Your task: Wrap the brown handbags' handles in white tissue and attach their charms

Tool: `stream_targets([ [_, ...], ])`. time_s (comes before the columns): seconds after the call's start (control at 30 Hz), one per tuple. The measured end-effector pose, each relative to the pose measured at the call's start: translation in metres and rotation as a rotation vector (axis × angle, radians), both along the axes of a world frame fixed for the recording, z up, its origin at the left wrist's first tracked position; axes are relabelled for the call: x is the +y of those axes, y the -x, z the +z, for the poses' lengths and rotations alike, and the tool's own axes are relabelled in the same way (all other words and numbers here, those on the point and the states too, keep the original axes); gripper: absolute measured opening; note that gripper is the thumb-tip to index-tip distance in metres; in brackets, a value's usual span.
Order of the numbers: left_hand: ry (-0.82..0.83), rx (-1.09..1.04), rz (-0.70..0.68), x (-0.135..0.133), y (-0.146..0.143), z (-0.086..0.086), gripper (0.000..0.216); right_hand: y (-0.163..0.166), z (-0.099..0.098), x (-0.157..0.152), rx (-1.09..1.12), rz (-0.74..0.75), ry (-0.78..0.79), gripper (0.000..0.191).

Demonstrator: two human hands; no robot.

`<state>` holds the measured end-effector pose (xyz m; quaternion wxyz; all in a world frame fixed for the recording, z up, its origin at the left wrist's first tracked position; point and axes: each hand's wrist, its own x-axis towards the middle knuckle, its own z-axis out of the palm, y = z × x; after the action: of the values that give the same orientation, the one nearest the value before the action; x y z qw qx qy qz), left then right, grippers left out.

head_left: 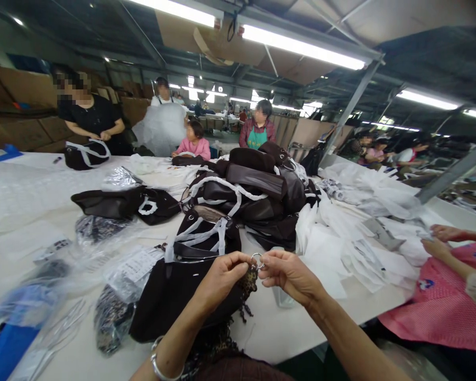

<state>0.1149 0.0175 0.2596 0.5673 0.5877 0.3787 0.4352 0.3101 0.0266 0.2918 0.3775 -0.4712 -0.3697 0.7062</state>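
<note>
Both my hands are raised in front of me over the near edge of the table. My left hand [222,275] pinches a leopard-print charm [249,283] that hangs down from its fingers. My right hand [287,273] pinches the small metal ring [257,260] at the top of that charm. Just behind and below my hands lies a dark brown bag [170,299] with white wrapped handles [200,235]. A silver bracelet [161,368] sits on my left wrist.
A heap of dark brown bags [254,196] fills the middle of the white table [19,211]. Clear plastic packets [122,275] lie to my left, white paper and covers [365,248] to the right. A co-worker's pink sleeve [440,312] rests at the right; other people stand at the far side.
</note>
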Motion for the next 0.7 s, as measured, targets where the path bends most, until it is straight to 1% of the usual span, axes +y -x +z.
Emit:
stream_targets([
  [0.1,-0.031,0.046,0.013,-0.003,0.002,-0.002,0.021,0.005,-0.003,0.000,0.046,-0.022,0.033,0.027],
  [0.23,-0.067,0.131,0.085,-0.005,0.004,0.000,0.021,0.009,-0.006,0.000,0.070,-0.037,0.053,0.024],
  [0.37,-0.189,0.227,0.184,-0.005,0.012,0.004,0.019,0.010,-0.007,-0.001,0.053,-0.038,0.060,0.023],
  [0.43,-0.204,0.246,0.168,-0.004,0.016,0.005,0.021,0.012,-0.007,-0.002,0.049,-0.029,0.054,0.023],
  [0.53,-0.177,0.253,0.127,-0.002,0.018,0.003,0.023,0.015,-0.008,-0.004,0.020,-0.014,0.038,0.026],
  [0.63,-0.297,0.260,0.178,-0.002,0.016,0.000,0.021,0.018,-0.008,-0.005,-0.021,-0.016,0.029,0.030],
  [0.7,-0.328,0.236,0.171,-0.003,0.014,0.001,0.022,0.019,-0.007,-0.005,-0.031,-0.022,0.027,0.032],
])
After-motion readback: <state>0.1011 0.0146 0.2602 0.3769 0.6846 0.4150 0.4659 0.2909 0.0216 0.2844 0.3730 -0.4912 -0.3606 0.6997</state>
